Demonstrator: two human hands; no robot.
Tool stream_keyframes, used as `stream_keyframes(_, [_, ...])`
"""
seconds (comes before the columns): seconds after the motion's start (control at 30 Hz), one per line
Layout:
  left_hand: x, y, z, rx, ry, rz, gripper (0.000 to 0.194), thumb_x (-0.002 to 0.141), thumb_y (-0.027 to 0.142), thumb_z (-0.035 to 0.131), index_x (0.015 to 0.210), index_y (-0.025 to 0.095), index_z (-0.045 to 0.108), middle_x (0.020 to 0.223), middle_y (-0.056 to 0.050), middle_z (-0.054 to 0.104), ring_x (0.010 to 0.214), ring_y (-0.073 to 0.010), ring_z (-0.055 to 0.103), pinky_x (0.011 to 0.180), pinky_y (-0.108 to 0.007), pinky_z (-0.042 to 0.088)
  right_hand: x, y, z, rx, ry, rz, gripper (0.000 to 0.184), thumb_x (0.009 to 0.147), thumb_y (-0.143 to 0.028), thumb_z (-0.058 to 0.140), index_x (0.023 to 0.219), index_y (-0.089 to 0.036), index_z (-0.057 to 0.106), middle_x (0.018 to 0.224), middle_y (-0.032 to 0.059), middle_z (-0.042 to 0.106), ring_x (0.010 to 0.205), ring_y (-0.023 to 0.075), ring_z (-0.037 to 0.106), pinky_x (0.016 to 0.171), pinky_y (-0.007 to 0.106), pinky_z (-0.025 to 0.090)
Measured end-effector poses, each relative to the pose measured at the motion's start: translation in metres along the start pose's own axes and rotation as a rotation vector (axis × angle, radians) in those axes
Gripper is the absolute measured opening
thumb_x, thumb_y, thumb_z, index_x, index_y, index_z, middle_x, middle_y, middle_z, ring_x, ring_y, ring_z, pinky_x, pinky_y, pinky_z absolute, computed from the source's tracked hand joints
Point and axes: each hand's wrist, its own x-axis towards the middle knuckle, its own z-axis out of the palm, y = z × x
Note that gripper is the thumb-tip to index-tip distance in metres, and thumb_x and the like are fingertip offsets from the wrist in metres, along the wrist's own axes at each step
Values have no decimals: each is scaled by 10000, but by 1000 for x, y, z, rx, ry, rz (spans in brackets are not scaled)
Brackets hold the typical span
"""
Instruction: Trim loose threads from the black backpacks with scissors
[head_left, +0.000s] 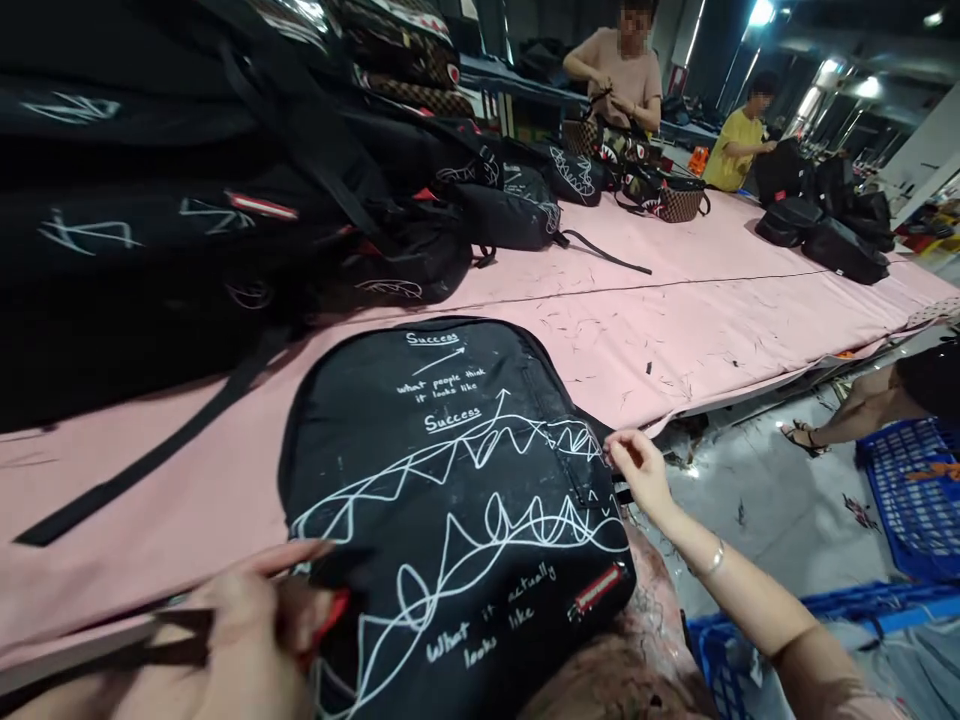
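A black backpack [480, 480] lies front up before me, printed with white lettering and scribbled lines, with a small red label near its lower right corner. My left hand [255, 630], smeared by motion, is curled at the backpack's lower left side. Something red [330, 615] shows at its fingers, too blurred to name. At the backpack's right edge is my right hand [641, 470], thumb and forefinger pinched together against the side. Whatever lies between those fingertips is too small to make out.
A pile of black bags [150, 240] rises at left on the pink table [720, 320], a loose strap [150, 450] hanging from it. Checked bags [675, 195] and more black bags [847, 240] lie farther back. Two people work there. Blue baskets [911, 500] stand at right.
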Motion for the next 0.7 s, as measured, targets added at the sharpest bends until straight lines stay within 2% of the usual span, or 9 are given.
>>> stream_keyframes(0.07, [-27,24,27,-69,-257,-9,350,818,481,395,784,225,630,601,6,559,572,-138,515,571,-281,474,-31,-31,-2,-42,-179,-87,169,833,-326,499,837,-185,591,771,22,594,651,121,547,621,254,454])
stream_keyframes(0.1, [-39,34,41,-55,-397,93,428,816,532,361,781,223,654,820,-40,631,776,-188,569,702,-324,492,-43,-46,-1,-75,-299,-167,160,817,-325,524,836,-187,603,801,33,602,704,135,555,653,262,457])
stream_keyframes(0.17, [-57,48,67,-18,-664,313,480,826,558,311,886,250,673,1131,-58,585,1060,-253,500,902,-405,430,-61,-67,2,-83,-578,-223,197,776,-345,570,889,-187,599,822,39,601,720,148,551,642,263,461])
stream_keyframes(0.23, [-64,50,84,12,-863,476,435,850,512,306,1049,295,626,1263,-35,512,1174,-258,423,992,-443,356,-71,-74,4,-78,-685,-195,219,781,-346,548,929,-186,578,784,29,589,682,145,538,604,256,454])
stream_keyframes(0.3, [-62,41,90,39,-980,525,429,863,467,328,1222,306,501,1318,-36,468,1207,-253,403,1016,-445,337,-76,-65,0,-30,-609,-84,182,819,-343,494,887,-187,557,732,12,563,623,129,524,564,244,439])
stream_keyframes(0.37, [-56,27,88,64,-1007,502,477,865,436,355,1313,276,385,1343,-59,443,1207,-251,414,1004,-422,367,-79,-49,-10,77,-440,81,197,841,-380,475,818,-191,525,672,-14,524,540,105,488,505,224,412])
stream_keyframes(0.5, [-47,8,87,197,-1027,536,314,870,316,392,1144,267,538,1182,-44,569,1062,-196,534,887,-337,471,-90,-19,-44,155,-120,329,304,776,-492,566,798,-191,536,598,-47,462,476,80,395,462,197,351])
stream_keyframes(0.6, [-47,11,101,304,-1106,688,266,857,204,392,1002,260,608,1122,-36,594,1036,-178,527,857,-325,475,-112,-8,-61,200,-76,445,398,735,-563,582,824,-176,607,667,-12,507,587,106,443,572,219,383])
stream_keyframes(0.7, [-46,22,122,348,-1265,852,249,829,152,429,958,238,624,1179,-50,560,1117,-191,456,898,-329,439,-140,-1,-64,294,-96,578,464,744,-612,536,808,-162,625,600,-18,470,546,101,401,540,219,345])
